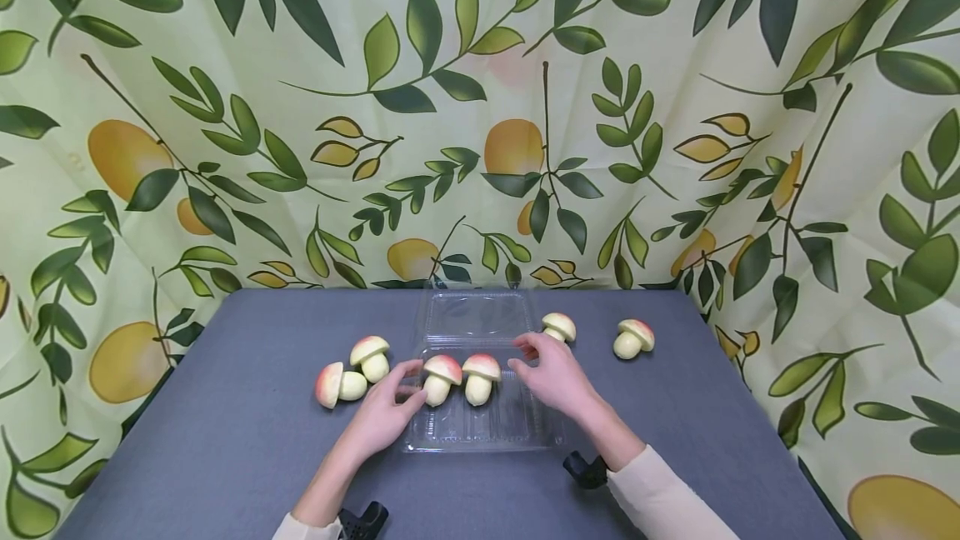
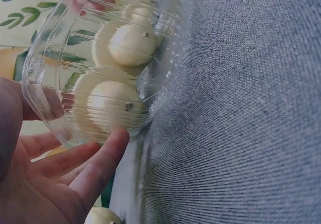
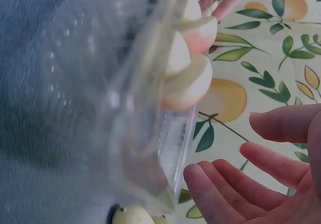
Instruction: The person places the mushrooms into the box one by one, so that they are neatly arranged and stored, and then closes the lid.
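Note:
A clear plastic clamshell box [image 1: 487,445] lies with its lid [image 1: 476,315] folded back behind it. Two toy-like mushrooms, one on the left [image 1: 442,369] and one on the right [image 1: 482,367], stand side by side in its tray, with pale stems and reddish caps. At the tray's left side is my left hand [image 1: 384,417], its fingers loosely extended beside the wall [image 2: 45,98] in the left wrist view; it grips nothing. My right hand [image 1: 561,380] hovers by the right side, fingers relaxed and apart from the mushrooms.
Two more mushrooms, one upright [image 1: 371,358] and one on its side [image 1: 341,384], sit left of the box. To the right are another mushroom [image 1: 558,326], partly behind my right hand, and one farther out [image 1: 633,338]. Leaf-patterned cloth [image 1: 450,107] surrounds the grey table [image 1: 225,423].

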`<action>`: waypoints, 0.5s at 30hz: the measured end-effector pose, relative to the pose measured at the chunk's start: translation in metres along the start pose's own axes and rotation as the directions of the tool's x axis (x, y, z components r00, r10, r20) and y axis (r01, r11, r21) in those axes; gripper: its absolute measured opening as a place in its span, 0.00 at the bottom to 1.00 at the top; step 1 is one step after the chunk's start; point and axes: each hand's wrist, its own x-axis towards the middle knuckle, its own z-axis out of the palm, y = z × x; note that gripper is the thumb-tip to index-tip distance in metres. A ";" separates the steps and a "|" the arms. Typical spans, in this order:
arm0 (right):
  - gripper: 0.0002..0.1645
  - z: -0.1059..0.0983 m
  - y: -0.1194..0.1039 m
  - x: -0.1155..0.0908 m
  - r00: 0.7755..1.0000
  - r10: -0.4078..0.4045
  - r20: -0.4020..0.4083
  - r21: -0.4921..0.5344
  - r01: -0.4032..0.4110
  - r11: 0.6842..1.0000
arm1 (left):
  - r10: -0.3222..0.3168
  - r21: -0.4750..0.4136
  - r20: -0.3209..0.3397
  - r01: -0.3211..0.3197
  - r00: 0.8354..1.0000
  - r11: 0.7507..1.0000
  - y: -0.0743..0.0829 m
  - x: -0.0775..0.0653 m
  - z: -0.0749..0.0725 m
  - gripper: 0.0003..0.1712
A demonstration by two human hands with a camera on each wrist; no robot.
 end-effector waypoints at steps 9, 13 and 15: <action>0.18 -0.016 0.009 -0.001 0.998 -0.012 -0.066 -0.017 0.011 1.000 | -0.010 -0.006 0.007 0.010 1.000 1.000 0.000 0.000 0.000 0.26; 0.18 -0.020 0.015 -0.001 0.996 0.000 -0.085 -0.019 -0.002 1.000 | -0.010 -0.010 0.010 0.010 1.000 1.000 0.000 0.000 0.000 0.26; 0.18 -0.023 0.018 -0.001 0.995 -0.003 -0.098 -0.024 0.001 1.000 | -0.011 -0.012 0.012 0.011 1.000 1.000 0.000 0.000 0.000 0.26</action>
